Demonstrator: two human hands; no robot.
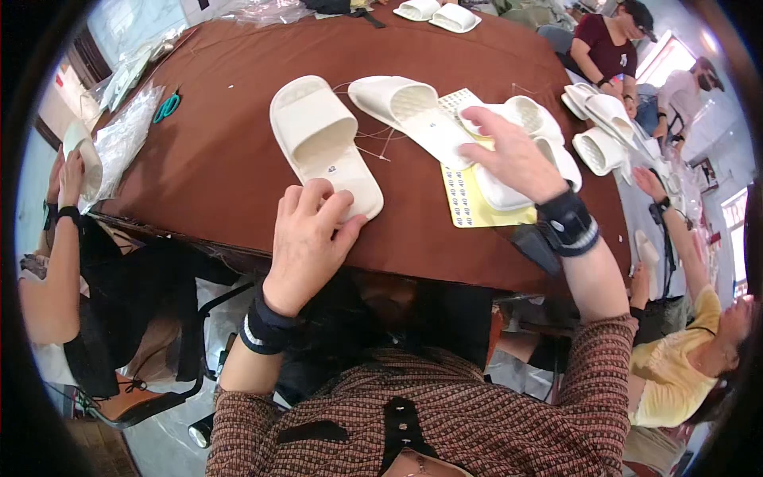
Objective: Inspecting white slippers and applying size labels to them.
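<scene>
A white slipper point(327, 147) lies on the brown tabletop with its toe pointing away from me. My left hand point(308, 230) has its fingers curled over the slipper's heel end, thumb at the edge. To the right, a second white slipper point(417, 119) lies slanted, its heel toward my right hand point(515, 155). That hand is open, thumb and forefinger apart, with the thumb beside that heel; its other fingers are partly hidden. Under and beside it are a yellow-backed sticker sheet point(470, 208) and more white slippers point(560, 159). Thin loose threads point(380, 153) lie between the two slippers.
Teal-handled scissors point(168, 106) and clear plastic bags point(131, 147) lie at the left of the brown-covered table point(230, 143). Another slipper pair point(455, 17) sits at the far edge. Co-workers are at both sides; slippers point(608, 119) pile up on the right.
</scene>
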